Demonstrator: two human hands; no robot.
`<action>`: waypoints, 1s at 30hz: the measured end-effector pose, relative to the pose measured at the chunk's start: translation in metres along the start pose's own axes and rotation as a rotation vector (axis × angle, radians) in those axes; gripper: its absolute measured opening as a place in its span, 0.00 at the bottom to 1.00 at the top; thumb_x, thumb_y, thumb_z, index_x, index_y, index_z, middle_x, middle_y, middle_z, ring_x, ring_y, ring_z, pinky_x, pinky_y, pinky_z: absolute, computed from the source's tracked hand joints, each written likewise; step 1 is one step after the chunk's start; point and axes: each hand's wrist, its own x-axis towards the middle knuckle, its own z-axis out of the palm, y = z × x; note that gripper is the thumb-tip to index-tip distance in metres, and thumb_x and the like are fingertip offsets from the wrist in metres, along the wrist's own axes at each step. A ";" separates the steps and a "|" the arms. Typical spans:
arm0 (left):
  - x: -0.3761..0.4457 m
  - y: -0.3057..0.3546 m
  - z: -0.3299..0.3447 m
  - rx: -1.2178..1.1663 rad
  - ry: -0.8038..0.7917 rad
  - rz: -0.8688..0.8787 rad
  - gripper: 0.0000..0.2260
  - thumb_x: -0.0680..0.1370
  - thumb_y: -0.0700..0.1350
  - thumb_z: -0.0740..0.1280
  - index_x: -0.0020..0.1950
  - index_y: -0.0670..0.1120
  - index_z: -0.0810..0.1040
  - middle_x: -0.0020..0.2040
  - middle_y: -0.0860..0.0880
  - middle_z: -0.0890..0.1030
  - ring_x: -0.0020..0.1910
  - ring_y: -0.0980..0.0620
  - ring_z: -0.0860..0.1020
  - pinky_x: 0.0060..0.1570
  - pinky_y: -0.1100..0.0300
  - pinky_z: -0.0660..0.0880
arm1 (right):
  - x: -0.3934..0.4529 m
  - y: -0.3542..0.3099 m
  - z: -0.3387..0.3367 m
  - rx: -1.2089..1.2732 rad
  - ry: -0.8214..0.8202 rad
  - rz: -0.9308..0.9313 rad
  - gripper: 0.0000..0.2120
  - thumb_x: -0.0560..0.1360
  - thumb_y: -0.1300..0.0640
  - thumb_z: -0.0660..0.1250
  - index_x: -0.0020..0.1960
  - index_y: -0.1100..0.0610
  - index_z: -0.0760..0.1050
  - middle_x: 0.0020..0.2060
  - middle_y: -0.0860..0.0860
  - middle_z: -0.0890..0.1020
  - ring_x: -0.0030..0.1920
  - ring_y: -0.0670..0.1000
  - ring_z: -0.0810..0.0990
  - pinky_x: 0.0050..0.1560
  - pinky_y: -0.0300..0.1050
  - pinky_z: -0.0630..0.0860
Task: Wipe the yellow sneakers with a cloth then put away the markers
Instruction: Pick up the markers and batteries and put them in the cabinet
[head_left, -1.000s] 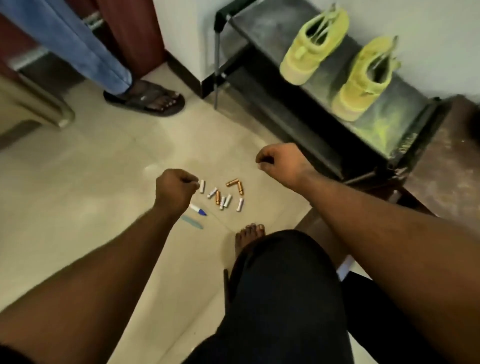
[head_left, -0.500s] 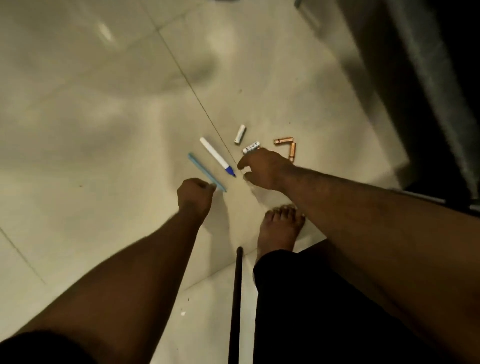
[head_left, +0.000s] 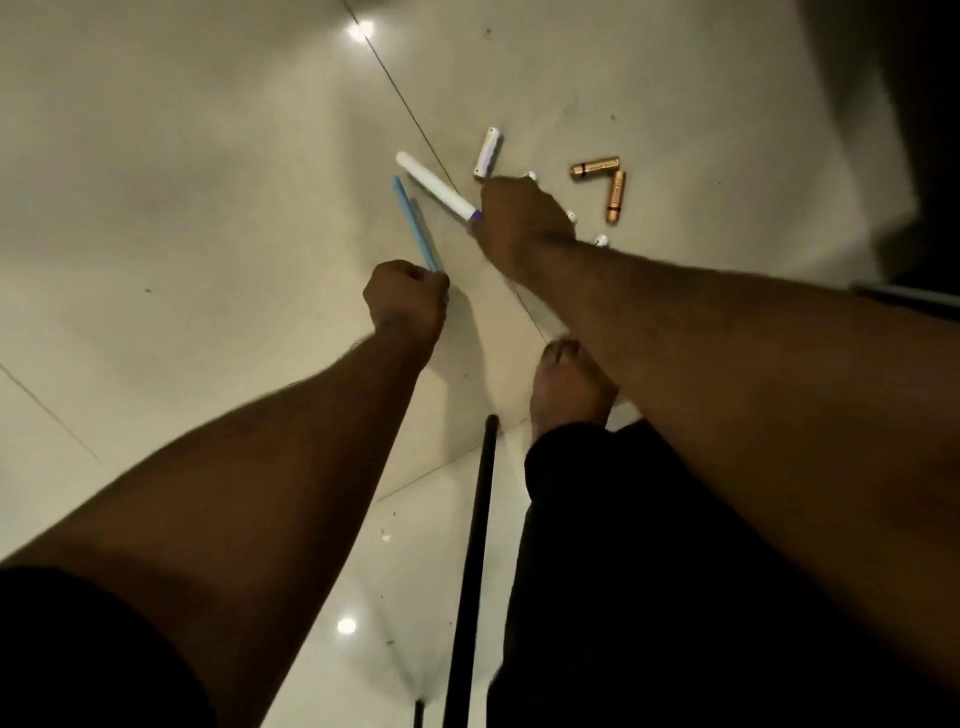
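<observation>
A light blue marker (head_left: 410, 221) slants up from the floor, and my left hand (head_left: 408, 301) grips its near end in a fist. A white marker (head_left: 434, 186) with a blue cap lies just to its right. My right hand (head_left: 519, 223) has its fingers curled round the capped end of that marker. The yellow sneakers and any cloth are out of view.
Small batteries lie on the pale tiled floor (head_left: 208, 208) around my right hand: a white one (head_left: 487, 153) and two copper ones (head_left: 595, 169). My bare foot (head_left: 566, 384) stands just below. A thin black rod (head_left: 475, 545) runs along my dark trouser leg. Dark furniture fills the right edge.
The camera has dropped from the shoe rack to the floor. My left hand has taken hold of the blue marker's end, and my right hand has closed on the white marker's capped end.
</observation>
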 end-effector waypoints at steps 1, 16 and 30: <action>-0.014 0.008 -0.001 -0.047 -0.015 0.023 0.06 0.69 0.40 0.69 0.36 0.37 0.80 0.30 0.44 0.80 0.30 0.46 0.81 0.37 0.47 0.82 | -0.010 0.005 -0.018 0.088 0.023 0.029 0.11 0.78 0.53 0.64 0.58 0.57 0.76 0.56 0.56 0.80 0.56 0.58 0.79 0.50 0.47 0.75; -0.346 0.217 -0.035 -0.063 -0.688 0.772 0.04 0.75 0.34 0.65 0.40 0.39 0.75 0.34 0.41 0.78 0.28 0.47 0.76 0.30 0.58 0.77 | -0.378 0.083 -0.181 1.102 0.904 0.554 0.12 0.73 0.57 0.72 0.34 0.62 0.77 0.27 0.55 0.76 0.27 0.51 0.73 0.25 0.44 0.73; -0.508 0.016 0.015 0.238 -0.810 0.609 0.07 0.71 0.29 0.71 0.42 0.39 0.77 0.40 0.39 0.81 0.36 0.45 0.82 0.38 0.54 0.82 | -0.550 0.133 -0.045 1.828 1.053 0.814 0.06 0.74 0.65 0.70 0.39 0.65 0.79 0.29 0.57 0.77 0.26 0.50 0.72 0.27 0.40 0.74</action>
